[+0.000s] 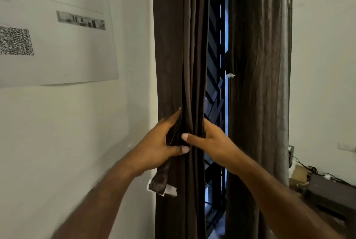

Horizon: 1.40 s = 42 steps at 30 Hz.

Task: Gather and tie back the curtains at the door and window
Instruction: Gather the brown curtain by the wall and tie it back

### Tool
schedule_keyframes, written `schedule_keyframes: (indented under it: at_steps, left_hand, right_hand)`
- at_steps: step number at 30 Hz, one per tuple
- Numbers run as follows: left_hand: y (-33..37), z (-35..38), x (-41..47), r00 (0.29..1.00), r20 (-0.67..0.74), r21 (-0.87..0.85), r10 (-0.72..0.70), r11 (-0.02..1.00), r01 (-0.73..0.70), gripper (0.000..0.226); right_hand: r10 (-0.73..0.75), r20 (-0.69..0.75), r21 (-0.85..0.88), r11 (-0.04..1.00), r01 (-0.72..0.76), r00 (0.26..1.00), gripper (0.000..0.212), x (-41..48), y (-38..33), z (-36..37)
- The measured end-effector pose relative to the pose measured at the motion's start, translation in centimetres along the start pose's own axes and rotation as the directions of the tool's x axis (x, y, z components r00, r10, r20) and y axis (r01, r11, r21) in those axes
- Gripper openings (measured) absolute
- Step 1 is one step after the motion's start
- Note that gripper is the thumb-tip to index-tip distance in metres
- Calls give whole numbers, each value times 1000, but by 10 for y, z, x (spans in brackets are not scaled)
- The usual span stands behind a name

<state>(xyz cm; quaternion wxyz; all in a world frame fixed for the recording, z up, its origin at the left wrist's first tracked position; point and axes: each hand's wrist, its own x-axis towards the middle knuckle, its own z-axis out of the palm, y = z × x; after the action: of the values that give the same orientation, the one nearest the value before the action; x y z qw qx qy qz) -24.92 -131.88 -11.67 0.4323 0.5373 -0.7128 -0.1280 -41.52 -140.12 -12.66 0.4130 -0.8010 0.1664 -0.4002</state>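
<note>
A pale wall (63, 133) fills the left side, with a printed poster (57, 32) stuck on it. To its right hang two dark brown curtains. The left curtain (173, 46) is bunched into tight vertical folds beside the wall; the right curtain (260, 65) hangs loose and well apart from the hands, and between the two a narrow gap shows a dark grille (215, 84) with blue light behind it.

Both hands close around the left curtain's bundle from opposite sides. The left hand (156, 144) wraps the folds from the wall side, fingers curled behind the cloth and its thumb pressed across the front. The right hand (212, 140) grips from the gap side, fingers hidden behind the bundle, its thumb laid on the front just above the left thumb.

A dark tie strip (161, 183) with pale ends hangs below the left hand, against the curtain.
</note>
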Motion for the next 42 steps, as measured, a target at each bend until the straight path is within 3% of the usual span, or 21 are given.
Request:
schedule_keyframes:
  at_steps: [4,6,9,14,15,17,19,21,24,27,30,34,38,42]
  left_hand:
    - [3,-5,0,988,87,-157,-125,978,137,49]
    - [6,-7,2,980,113,-192,-161,965,181,41]
    - [11,-8,4,972,149,-223,-182,952,212,39]
    - [8,-11,9,967,180,-238,-182,945,222,43]
    - [5,-12,9,965,192,-226,-178,949,220,47]
    - [-3,-11,5,960,227,-187,-164,960,208,65]
    - [-9,-8,-2,960,234,-91,-153,980,179,91]
    - [-14,-4,-7,984,140,46,-111,993,106,99]
    - [-19,1,-8,995,-52,43,-82,996,84,76]
    - [-18,0,-8,992,-78,78,-95,992,101,66]
    - [-13,0,-7,996,-39,88,-76,993,79,63]
    - [-9,-13,-9,998,-43,60,-51,997,53,47]
    - [-8,-37,-7,966,-259,54,-2,998,17,24]
    - [-9,-39,7,910,-391,298,141,954,-20,25]
  right_hand:
    - [-153,165,82,987,141,974,122,-26,28,12]
    - [-233,157,-5,972,237,960,132,-35,37,19]
    - [-314,77,-178,929,323,946,120,-40,43,28]
    - [-456,-138,-427,828,363,879,45,-35,43,48]
    - [-435,-205,-357,867,347,877,31,-34,40,52]
    - [-273,-397,0,955,298,876,14,-34,31,58]
    - [-104,-505,258,929,265,857,18,-32,28,59]
    - [52,-519,418,886,200,854,24,-30,28,60]
    - [246,-445,635,765,110,861,29,-22,28,54]
    - [380,-257,760,647,-58,888,33,-4,19,42]
    - [399,-163,729,665,-162,902,36,14,11,32]
    - [391,-206,697,702,-146,897,40,20,11,32]
    - [371,-233,759,647,-70,899,32,12,14,32]
    - [360,-169,810,580,-79,918,43,4,13,32]
